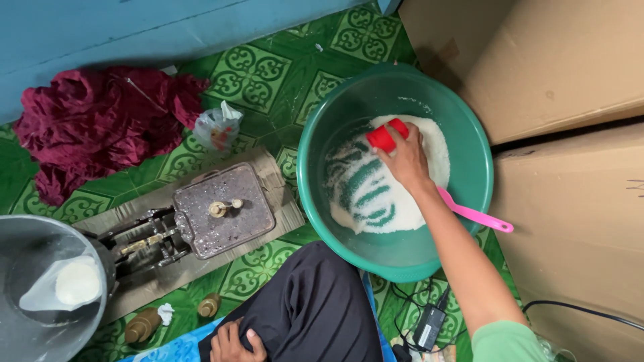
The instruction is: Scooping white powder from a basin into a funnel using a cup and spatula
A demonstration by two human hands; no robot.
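Right hand grips a red cup, scooping white grains in the green basin at center right. Left hand rests closed-ish on the knee at bottom. Tipping the cup near the rim could spill grains onto the floor.

Floor layout, seen from above.
Basin on floor, grains and cup in it; boxes to its right, metal press on board to its left, cloth behind, pot far left.
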